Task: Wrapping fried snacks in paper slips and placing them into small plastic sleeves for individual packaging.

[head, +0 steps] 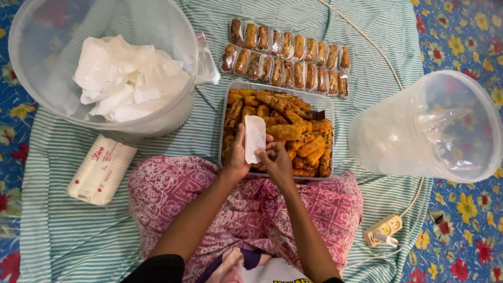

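Note:
My left hand (236, 157) and my right hand (276, 160) together hold a small empty white plastic bag (254, 137) upright over a clear rectangular tray (224, 112). The tray is full of golden fried snack sticks (293, 123). The fingers of both hands pinch the bag's lower end. Beyond the tray lie two rows of sticks packed singly in small clear bags (285, 60).
A clear tub (31, 78) at the upper left holds crumpled white bags (126, 78). A tipped clear bucket (435, 126) lies at the right. A pack of white bags (99, 170) rests at the left; a power strip (384, 230) with cord sits at the lower right. Everything lies on striped cloth.

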